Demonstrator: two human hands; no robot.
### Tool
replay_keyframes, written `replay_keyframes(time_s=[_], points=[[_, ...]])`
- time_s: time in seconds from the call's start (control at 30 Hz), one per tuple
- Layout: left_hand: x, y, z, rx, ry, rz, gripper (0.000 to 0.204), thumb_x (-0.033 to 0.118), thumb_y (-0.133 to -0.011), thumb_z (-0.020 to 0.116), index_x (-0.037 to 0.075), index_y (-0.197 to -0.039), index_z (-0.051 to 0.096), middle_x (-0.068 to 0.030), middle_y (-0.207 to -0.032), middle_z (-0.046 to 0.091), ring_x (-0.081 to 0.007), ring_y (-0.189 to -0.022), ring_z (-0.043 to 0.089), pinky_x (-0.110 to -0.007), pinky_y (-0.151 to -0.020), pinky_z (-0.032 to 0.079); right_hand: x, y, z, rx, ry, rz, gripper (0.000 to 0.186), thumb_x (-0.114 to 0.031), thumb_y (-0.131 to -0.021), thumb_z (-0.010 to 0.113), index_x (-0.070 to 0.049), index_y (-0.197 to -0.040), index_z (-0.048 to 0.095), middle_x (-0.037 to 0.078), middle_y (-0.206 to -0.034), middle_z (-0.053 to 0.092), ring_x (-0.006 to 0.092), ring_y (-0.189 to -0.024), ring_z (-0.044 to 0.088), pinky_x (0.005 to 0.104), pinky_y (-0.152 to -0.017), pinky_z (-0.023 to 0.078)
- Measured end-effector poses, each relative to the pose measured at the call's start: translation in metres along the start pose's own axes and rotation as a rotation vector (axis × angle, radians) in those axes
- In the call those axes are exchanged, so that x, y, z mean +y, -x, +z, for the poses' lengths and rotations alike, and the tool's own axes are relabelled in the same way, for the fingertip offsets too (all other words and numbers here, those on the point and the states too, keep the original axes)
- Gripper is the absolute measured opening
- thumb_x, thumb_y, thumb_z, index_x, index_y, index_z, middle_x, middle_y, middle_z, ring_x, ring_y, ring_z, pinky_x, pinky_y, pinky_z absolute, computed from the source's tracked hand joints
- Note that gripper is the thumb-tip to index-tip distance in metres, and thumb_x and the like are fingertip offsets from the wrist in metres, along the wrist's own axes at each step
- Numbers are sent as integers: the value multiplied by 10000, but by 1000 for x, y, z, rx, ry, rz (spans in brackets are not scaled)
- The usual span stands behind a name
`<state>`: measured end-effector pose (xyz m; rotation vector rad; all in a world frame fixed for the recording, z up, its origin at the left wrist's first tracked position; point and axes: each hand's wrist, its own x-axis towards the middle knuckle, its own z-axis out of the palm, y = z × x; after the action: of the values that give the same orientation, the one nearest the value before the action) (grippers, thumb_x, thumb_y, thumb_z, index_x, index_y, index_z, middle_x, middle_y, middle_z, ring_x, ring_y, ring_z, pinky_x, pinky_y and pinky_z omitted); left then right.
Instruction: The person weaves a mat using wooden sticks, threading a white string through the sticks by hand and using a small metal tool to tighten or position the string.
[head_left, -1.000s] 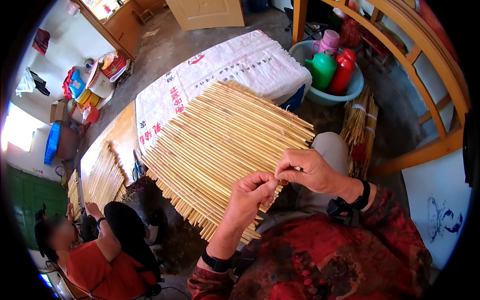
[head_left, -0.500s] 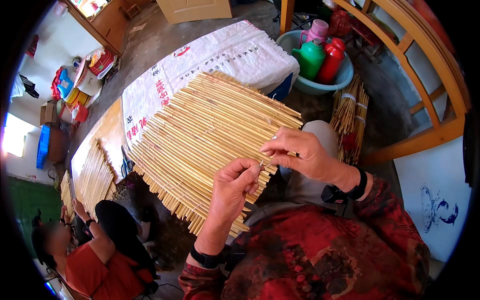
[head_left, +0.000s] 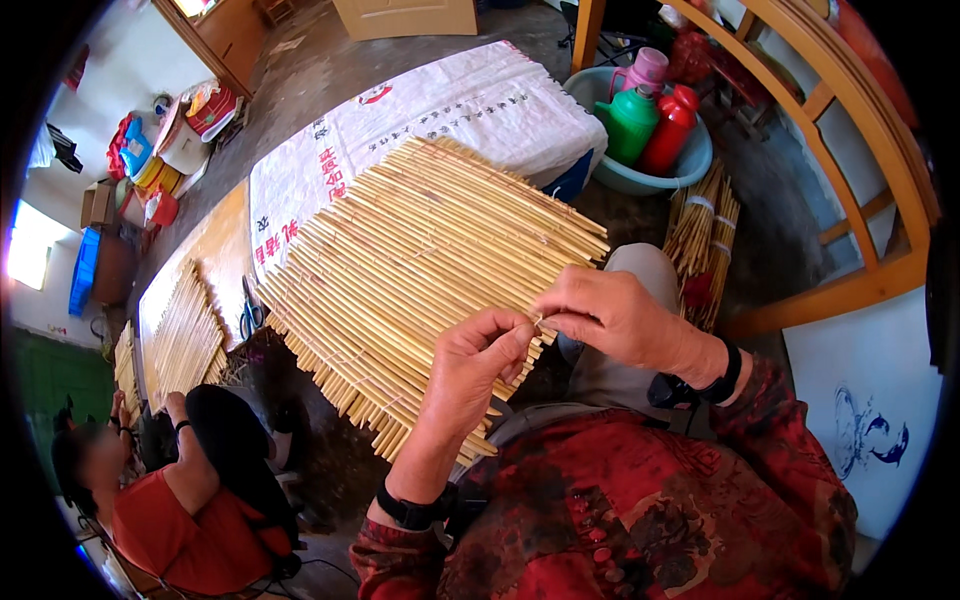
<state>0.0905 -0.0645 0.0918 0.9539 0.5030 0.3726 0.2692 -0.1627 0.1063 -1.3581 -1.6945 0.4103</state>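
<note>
A mat of straw-coloured stalks (head_left: 420,250), bound in rows with thin string, lies across the table's near edge and over my lap. At its near right edge my left hand (head_left: 482,352) is closed in a pinch, thumb against forefinger. My right hand (head_left: 598,310) meets it there, thumb and fingertips also pinched together. A short bit of pale string (head_left: 538,322) shows between the fingertips of both hands; the rest of it is hidden by the fingers.
White printed sacking (head_left: 440,95) covers the table. Scissors (head_left: 250,312) lie at its left edge. A blue basin (head_left: 690,170) with flasks and bundled stalks (head_left: 700,230) stand at right. A co-worker in orange (head_left: 175,520) sits left beside another stalk mat (head_left: 188,335).
My right hand has come down and left so its fingertips now meet those of my left hand at the string. The co-worker's raised hand has lowered.
</note>
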Motion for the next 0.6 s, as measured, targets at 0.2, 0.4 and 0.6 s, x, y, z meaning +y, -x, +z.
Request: replay_keyframes(time_s=[0.2,0.4,0.6], points=[[-3,-1,0,27,65,51,150,114,-914,603,-30,-958,613,-42,-734,574,-83,-587,478,-230,-521,405,-14,4,7,13,-565,554,159,-77,-909,586,0,-1044,621,19,-868,637,53,-691,596,193,-612,476],[-3,0,0,38,70,48,247,199,-973,506,-25,-981,609,-72,-780,590,-117,-610,503,-258,-562,441,-12,1,14,38,-577,579,156,-86,-902,604,8,-1026,613,8,-775,600,53,-659,562,195,-589,471],[-3,2,-3,15,78,46,335,257,-1003,432,-36,-1009,596,-109,-837,604,-148,-664,543,-285,-611,468,-12,-4,18,61,-633,602,135,-92,-889,624,9,-980,623,1,-761,596,49,-656,549,194,-574,450]])
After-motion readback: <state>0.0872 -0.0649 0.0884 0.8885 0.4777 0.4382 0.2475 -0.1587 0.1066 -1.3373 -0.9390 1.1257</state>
